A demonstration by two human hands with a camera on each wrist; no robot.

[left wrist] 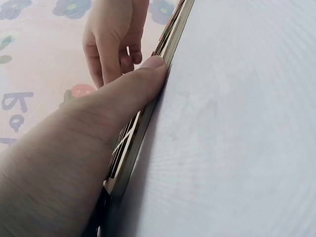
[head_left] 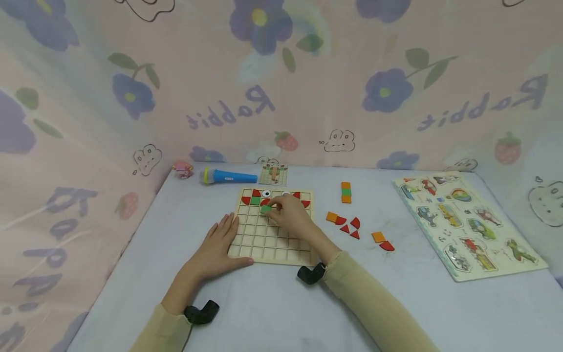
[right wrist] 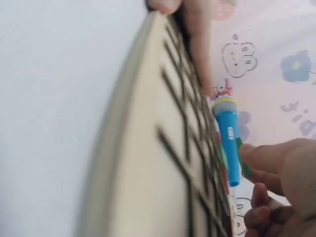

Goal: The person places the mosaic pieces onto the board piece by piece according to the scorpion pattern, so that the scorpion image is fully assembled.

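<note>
A wooden grid board [head_left: 260, 242] lies on the white table. My left hand [head_left: 216, 248] rests along its left side, fingers straight, with the thumb [left wrist: 148, 74] against the near edge. Over the upper rows, my right hand [head_left: 291, 215] pinches a green square tile [head_left: 266, 209] between thumb and fingertips; the right wrist view shows this tile [right wrist: 242, 157] held just off the board. Red quarter-round pieces [head_left: 246, 200], another green square [head_left: 254, 200] and a white eye disc [head_left: 266, 194] sit in the top rows. A second disc there is partly hidden by the right hand.
Loose red pieces [head_left: 355, 223] and orange squares [head_left: 378, 237] lie right of the board, near an orange-green-orange row [head_left: 346, 192]. Behind stand a pattern card [head_left: 273, 174], a blue toy microphone [head_left: 233, 176] and a pink figurine [head_left: 182, 169]. A picture puzzle [head_left: 470, 225] lies far right.
</note>
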